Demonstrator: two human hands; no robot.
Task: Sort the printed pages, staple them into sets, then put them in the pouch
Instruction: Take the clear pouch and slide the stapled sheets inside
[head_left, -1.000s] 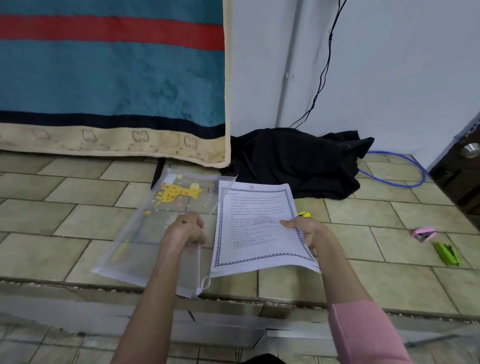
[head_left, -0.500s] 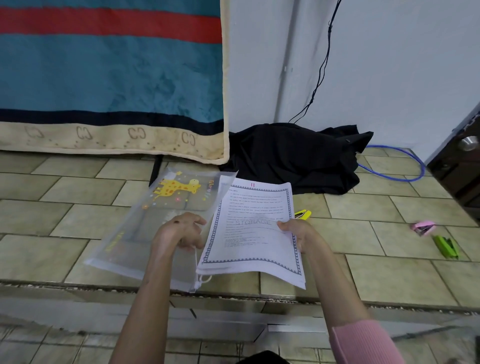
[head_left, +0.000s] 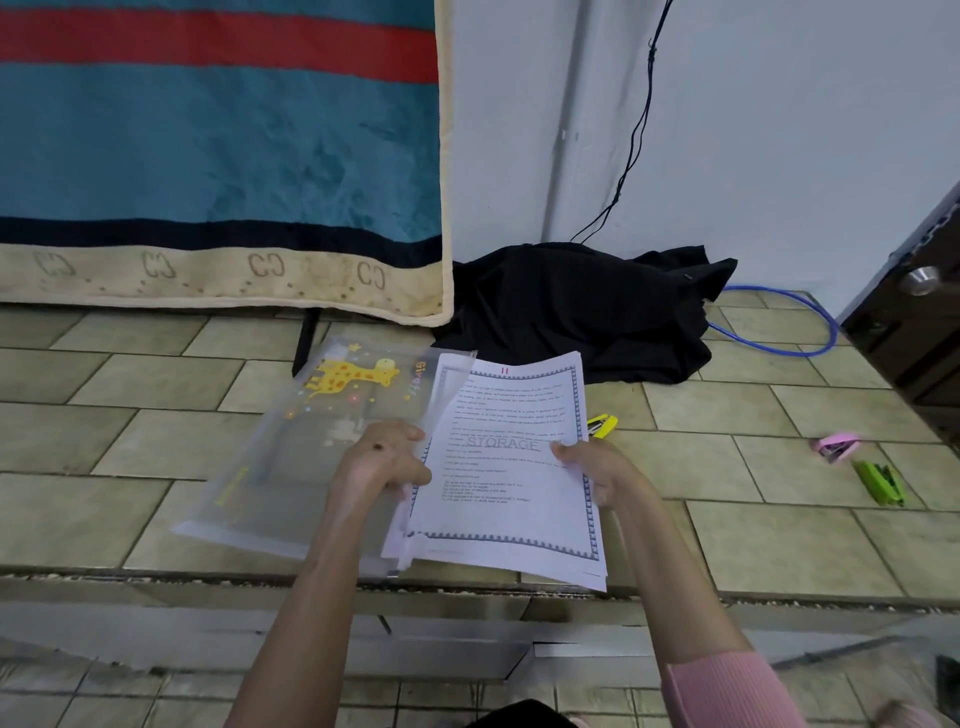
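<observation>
Teal blanket (head_left: 218, 140) with red stripe fills upper left of frame, hanging over tiled floor (head_left: 727, 545). Black cloth (head_left: 582, 312) heaped at centre by the wall. Translucent giraffe pouch (head_left: 291, 457) at centre left, mouth edge pinched by left hand (head_left: 382, 465), apparently to keep the opening spread. Printed pages (head_left: 511, 478), bordered, headed "STORAGE", at centre; right hand (head_left: 597, 470) grips their right edge, left edge meeting the pouch mouth, likely for insertion. Green stapler (head_left: 880, 483), pink stapler (head_left: 836, 448) at right; yellow stapler (head_left: 602, 426) behind pages.
</observation>
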